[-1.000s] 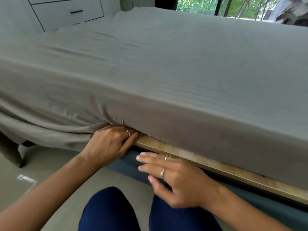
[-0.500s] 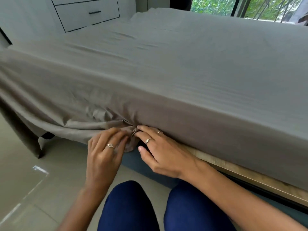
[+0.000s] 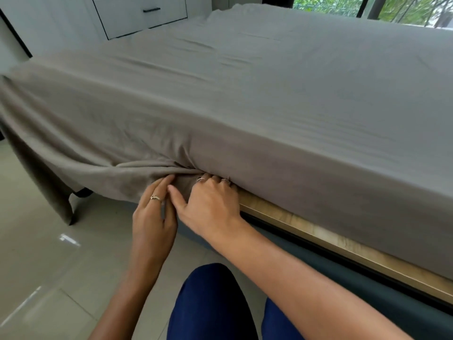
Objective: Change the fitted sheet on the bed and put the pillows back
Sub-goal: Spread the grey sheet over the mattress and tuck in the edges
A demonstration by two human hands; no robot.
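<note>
Tucking the grey fitted sheet [image 3: 245, 99] under the mattress edge is the step we judge to be in hand. It covers the whole top of the bed; toward three o'clock its side is drawn smooth down to the wooden bed frame [image 3: 318, 231], while toward nine o'clock it hangs loose and bunched, one corner drooping to the tiled floor [image 3: 36, 266].

Our right hand [image 3: 210, 204] has its fingers [image 3: 208, 179] curled into the gathered fold at the mattress's lower edge, thumb stretched out toward the left hand [image 3: 153, 217], whose straight fingers press against the hanging cloth.

We judge the task partly done: the near left corner is not yet fitted, and no pillows are in view.

At eleven o'clock stands a white drawer unit [image 3: 142, 15]. We can read no writing or labels anywhere.
</note>
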